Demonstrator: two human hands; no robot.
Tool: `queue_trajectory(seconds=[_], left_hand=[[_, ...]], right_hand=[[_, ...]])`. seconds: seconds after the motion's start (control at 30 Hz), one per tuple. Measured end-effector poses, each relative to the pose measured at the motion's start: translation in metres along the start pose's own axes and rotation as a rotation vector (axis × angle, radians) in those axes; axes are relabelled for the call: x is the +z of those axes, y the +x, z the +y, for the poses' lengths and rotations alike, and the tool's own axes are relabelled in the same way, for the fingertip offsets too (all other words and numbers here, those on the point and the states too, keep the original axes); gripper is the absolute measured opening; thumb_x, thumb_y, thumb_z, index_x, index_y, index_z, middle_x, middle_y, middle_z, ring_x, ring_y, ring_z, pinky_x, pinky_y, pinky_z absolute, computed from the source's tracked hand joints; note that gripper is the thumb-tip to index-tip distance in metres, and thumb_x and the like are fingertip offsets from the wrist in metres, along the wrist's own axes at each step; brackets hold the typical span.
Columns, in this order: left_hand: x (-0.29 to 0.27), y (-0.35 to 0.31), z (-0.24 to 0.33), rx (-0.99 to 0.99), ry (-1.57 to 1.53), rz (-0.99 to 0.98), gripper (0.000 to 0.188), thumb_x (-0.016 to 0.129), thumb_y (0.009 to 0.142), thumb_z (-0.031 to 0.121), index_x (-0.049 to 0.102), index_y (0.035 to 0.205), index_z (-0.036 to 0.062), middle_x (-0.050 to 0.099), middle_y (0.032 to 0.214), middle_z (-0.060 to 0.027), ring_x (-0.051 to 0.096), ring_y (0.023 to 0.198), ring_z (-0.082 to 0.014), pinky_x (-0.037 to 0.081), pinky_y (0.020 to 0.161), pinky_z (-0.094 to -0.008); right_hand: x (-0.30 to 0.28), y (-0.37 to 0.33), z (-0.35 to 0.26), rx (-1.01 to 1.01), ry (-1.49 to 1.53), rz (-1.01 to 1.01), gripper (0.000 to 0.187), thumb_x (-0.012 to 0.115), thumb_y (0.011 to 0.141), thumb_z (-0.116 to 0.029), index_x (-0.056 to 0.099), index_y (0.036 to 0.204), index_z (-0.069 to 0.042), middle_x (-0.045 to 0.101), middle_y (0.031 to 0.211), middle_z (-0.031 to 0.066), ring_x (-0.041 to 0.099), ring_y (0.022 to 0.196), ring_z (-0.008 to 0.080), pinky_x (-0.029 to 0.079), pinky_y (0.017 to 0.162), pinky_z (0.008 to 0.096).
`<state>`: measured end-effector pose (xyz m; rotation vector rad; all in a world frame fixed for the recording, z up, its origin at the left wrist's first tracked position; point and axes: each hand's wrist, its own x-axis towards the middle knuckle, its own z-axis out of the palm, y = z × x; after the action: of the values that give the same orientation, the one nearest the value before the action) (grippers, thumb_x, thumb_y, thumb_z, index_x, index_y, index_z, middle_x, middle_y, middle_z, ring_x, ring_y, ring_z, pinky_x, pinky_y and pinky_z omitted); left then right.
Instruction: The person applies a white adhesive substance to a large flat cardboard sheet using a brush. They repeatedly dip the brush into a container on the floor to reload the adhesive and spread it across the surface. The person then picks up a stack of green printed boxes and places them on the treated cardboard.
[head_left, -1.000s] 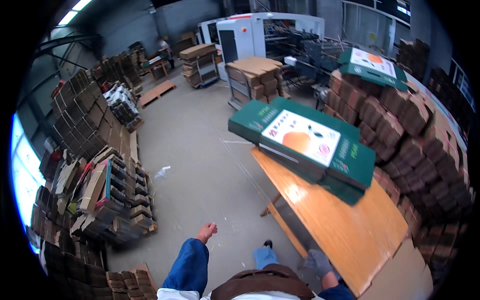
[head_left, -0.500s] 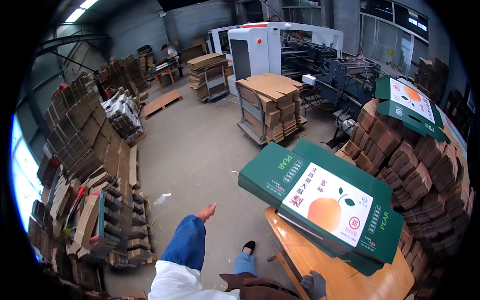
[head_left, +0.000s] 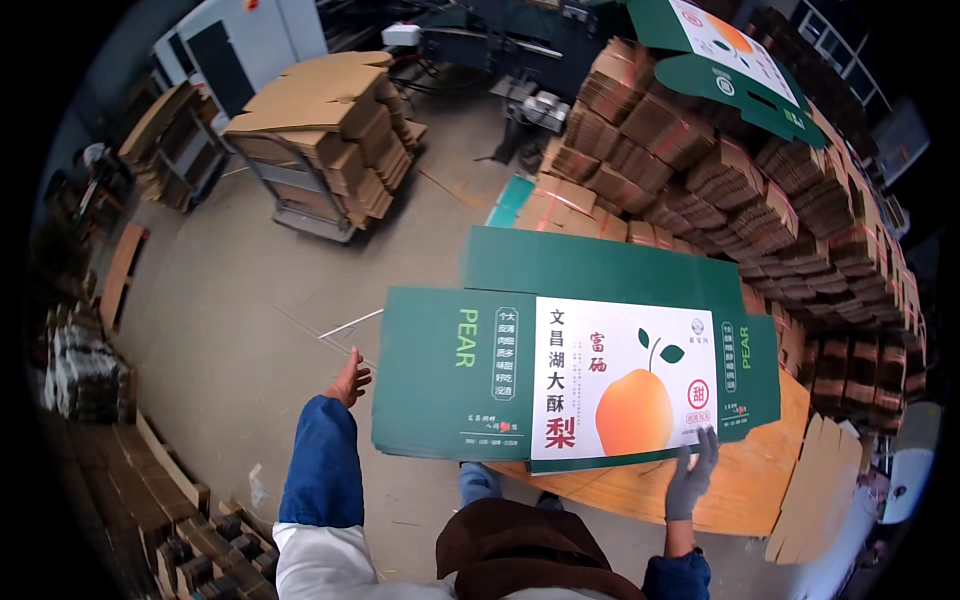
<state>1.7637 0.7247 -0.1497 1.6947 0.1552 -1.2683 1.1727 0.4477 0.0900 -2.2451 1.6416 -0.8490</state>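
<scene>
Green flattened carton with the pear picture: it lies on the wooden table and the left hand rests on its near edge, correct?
Not quite: in the head view the right hand, gloved, rests on the near edge of the green carton on the wooden table. The left hand is beside it, apart.

1. The flat green cardboard box blank with a white panel and an orange pear picture (head_left: 575,375) lies unfolded, printed face up, on top of a stack of similar blanks.
2. It rests flat over the light wooden table (head_left: 745,485), and its left end overhangs the table edge.
</scene>
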Motion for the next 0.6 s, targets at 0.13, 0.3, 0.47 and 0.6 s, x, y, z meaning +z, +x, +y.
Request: queue_trajectory(seconds=[0.13,0.3,0.47,0.6], left_hand=[[-0.005,0.042,0.006,0.017,-0.21,-0.386,0.081,0.044,0.093,0.068,0.034,0.15,0.0105,0.045,0.146,-0.0162,0.044,0.134,-0.0288,0.033,0.111,-0.0456],[0.066,-0.009,0.047,0.104,-0.019,-0.534,0.052,0.06,0.095,0.037,0.053,0.134,0.004,0.063,0.121,-0.0085,0.061,0.105,-0.0192,0.05,0.089,-0.0351],[0.068,-0.038,0.07,0.144,-0.015,-0.484,0.041,0.064,0.093,0.025,0.06,0.127,0.0026,0.066,0.11,-0.0055,0.064,0.095,-0.0155,0.053,0.079,-0.0323],[0.076,-0.059,0.086,0.09,0.016,-0.434,0.042,0.064,0.093,0.025,0.059,0.128,0.0027,0.067,0.112,-0.0087,0.066,0.093,-0.017,0.056,0.077,-0.0332]], right_hand=[[0.061,0.018,-0.085,-0.205,-0.05,-0.22,0.047,0.062,0.09,-0.023,0.053,0.132,-0.005,0.042,0.146,0.0207,0.034,0.138,0.0397,0.022,0.115,0.0523],[0.109,0.028,-0.118,-0.379,-0.181,-0.271,0.052,0.068,0.086,-0.03,0.055,0.133,-0.01,0.043,0.144,0.0192,0.035,0.136,0.0408,0.02,0.113,0.0594],[0.137,0.033,-0.123,-0.325,-0.256,-0.292,0.053,0.066,0.088,-0.035,0.055,0.134,-0.011,0.045,0.142,0.019,0.036,0.135,0.0406,0.02,0.112,0.0606],[0.149,0.031,-0.103,-0.304,-0.304,-0.316,0.053,0.063,0.09,-0.039,0.054,0.135,-0.011,0.046,0.142,0.0184,0.036,0.134,0.04,0.02,0.112,0.0613]])
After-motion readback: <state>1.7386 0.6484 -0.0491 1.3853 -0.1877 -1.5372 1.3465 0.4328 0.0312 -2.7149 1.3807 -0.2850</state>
